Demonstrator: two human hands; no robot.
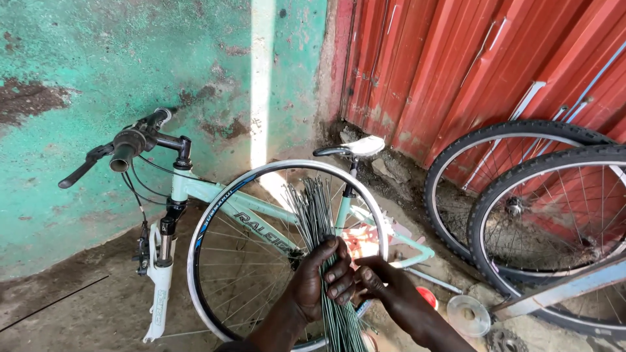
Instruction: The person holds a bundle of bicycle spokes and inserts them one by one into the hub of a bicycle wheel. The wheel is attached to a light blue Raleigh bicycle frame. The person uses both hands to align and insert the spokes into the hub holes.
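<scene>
A: What's the setting?

B: A worn green-painted wall (130,72) on the left meets a red corrugated metal sheet (469,65) on the right, above a rough concrete floor (72,306). A pale mint bicycle frame (215,195) leans on the wall, with black handlebars (124,146), a white front fork (158,287) and a white saddle (358,146).

A: And the hands?

B: The left hand (323,277) wraps around a bundle of thin metal spokes (316,208), fingers curled tight and pressed together about the middle of the bundle. The right hand (381,280) sits just beside it, fingertips pinching at the spokes near the left hand's knuckles.

A: Where does the bundle lie?

B: It stands nearly upright in front of a bare silver wheel rim (215,215), which rests against the frame. The spokes fan out slightly at the top, reaching up to the rim's upper arc.

A: Anything to the right?

B: Two tyred wheels (554,215) lean against the red sheet. A small round metal disc (468,314) lies on the floor near them, with something red (427,296) just beside the right wrist.
</scene>
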